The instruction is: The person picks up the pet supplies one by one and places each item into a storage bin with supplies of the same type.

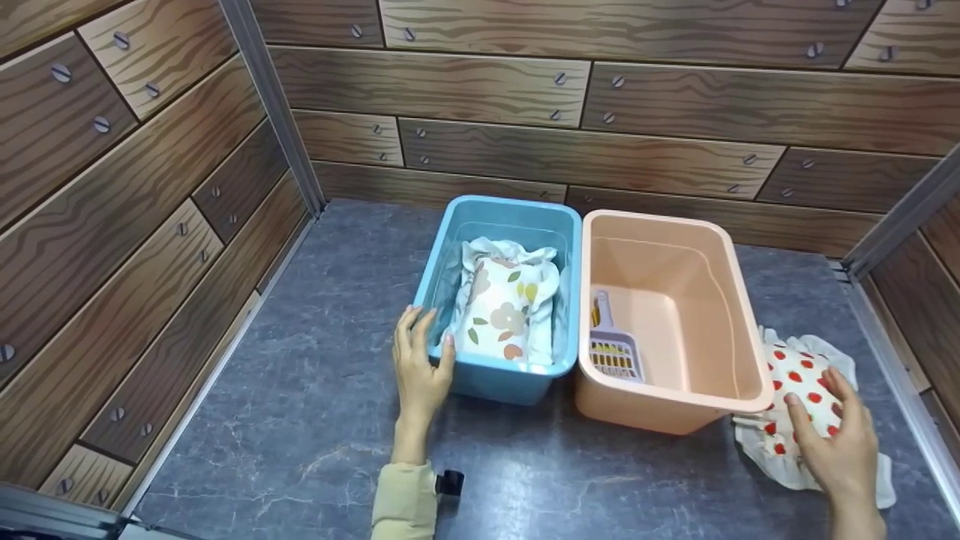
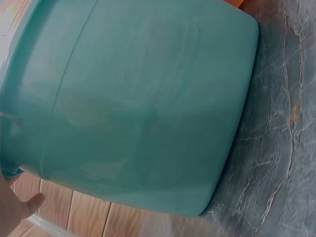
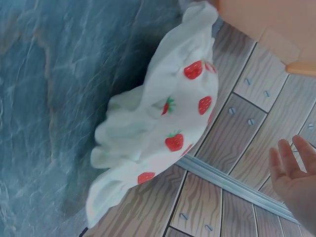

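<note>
My left hand [image 1: 421,367] is at the near left corner of a blue plastic bin [image 1: 491,386], fingers loosely bent by its rim. Whether the fingertips touch the rim I cannot tell. A small ruffled pillow with a flower print [image 1: 499,315] lies inside that bin. The left wrist view is mostly filled by the bin's outer wall [image 2: 138,108]. On the right, my right hand [image 1: 844,442] hovers over a white ruffled pillow with strawberries [image 1: 802,375], thumb and fingers apart. In the right wrist view, a gap separates the hand [image 3: 296,182] from the strawberry pillow [image 3: 173,118].
Right beside the blue bin stands a peach bin [image 1: 637,409], with a lilac slotted litter scoop [image 1: 615,349] inside against its left wall. The dark marbled surface [image 1: 300,420] is bounded by wood-patterned panels [image 1: 480,90] and metal edge strips [image 1: 900,405].
</note>
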A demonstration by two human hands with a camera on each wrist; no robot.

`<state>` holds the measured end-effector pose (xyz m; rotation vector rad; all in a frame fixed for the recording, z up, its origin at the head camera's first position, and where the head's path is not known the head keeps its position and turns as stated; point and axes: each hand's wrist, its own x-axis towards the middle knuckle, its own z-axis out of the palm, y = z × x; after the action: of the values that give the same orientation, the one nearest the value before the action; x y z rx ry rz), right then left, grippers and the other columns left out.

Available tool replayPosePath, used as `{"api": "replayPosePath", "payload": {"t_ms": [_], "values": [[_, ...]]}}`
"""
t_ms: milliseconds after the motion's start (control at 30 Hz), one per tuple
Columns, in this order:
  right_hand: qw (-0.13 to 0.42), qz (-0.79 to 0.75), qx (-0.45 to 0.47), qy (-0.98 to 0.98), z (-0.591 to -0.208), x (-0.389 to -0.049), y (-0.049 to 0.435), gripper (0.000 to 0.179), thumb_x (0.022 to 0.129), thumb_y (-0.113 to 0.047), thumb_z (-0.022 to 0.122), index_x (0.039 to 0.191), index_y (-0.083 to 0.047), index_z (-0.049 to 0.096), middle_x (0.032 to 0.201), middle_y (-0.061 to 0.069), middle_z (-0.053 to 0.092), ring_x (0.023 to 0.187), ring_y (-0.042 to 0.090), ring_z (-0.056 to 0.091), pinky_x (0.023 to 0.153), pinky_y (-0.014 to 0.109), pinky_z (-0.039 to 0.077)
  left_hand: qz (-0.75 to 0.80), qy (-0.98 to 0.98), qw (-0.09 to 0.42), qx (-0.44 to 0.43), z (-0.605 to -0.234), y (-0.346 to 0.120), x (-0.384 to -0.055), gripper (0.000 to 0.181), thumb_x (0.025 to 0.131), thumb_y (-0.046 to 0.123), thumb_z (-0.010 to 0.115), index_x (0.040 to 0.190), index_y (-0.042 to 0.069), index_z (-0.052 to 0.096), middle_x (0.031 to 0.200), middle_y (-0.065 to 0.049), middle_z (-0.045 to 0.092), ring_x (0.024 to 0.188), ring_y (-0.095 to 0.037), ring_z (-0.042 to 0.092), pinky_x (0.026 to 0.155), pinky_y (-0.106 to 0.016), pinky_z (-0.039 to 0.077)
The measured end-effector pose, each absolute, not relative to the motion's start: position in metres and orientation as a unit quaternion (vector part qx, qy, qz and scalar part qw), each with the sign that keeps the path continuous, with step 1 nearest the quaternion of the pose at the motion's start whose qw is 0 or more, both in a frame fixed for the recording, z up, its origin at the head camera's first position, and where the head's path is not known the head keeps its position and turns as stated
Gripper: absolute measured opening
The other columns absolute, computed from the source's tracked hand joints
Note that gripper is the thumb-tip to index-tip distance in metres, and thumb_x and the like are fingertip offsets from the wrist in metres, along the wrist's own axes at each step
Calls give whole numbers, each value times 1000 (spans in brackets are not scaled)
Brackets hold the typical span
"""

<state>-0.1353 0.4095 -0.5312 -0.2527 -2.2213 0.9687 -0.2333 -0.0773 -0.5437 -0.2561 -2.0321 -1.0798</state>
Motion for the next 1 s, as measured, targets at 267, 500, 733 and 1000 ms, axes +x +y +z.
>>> {"api": "replayPosePath", "payload": {"t_ms": [267, 500, 733, 1000], "values": [[224, 394, -192, -871, -531, -136, 425, 66, 92, -23, 66, 152, -20, 37, 147, 13, 47, 121, -6, 37, 99, 12, 31, -426, -808, 394, -101, -542, -77, -234, 38, 91, 17, 62, 126, 1, 58, 134, -19, 48, 134, -39, 40, 107, -57, 33], [193, 387, -200, -879, -537, -136, 436, 68, 94, -27, 63, 154, -15, 32, 150, 17, 42, 122, -8, 34, 100, 16, 29, -424, -804, 403, -103, -544, -77, -234, 38, 90, 15, 62, 125, 2, 58, 134, -20, 48, 133, -41, 40, 106, -58, 34], [185, 370, -215, -885, -545, -134, 440, 62, 94, -27, 63, 149, -9, 40, 145, 20, 47, 130, 19, 40, 93, 13, 28, -422, -805, 404, -101, -546, -76, -232, 37, 90, 16, 61, 124, 1, 59, 134, -21, 48, 133, -41, 41, 106, -57, 34], [178, 375, -228, -881, -552, -134, 454, 63, 94, -27, 63, 148, -4, 40, 143, 26, 46, 128, 12, 41, 96, 14, 29, -421, -803, 410, -102, -545, -77, -234, 38, 90, 16, 61, 125, 1, 59, 134, -22, 49, 132, -41, 41, 106, -57, 34]]}}
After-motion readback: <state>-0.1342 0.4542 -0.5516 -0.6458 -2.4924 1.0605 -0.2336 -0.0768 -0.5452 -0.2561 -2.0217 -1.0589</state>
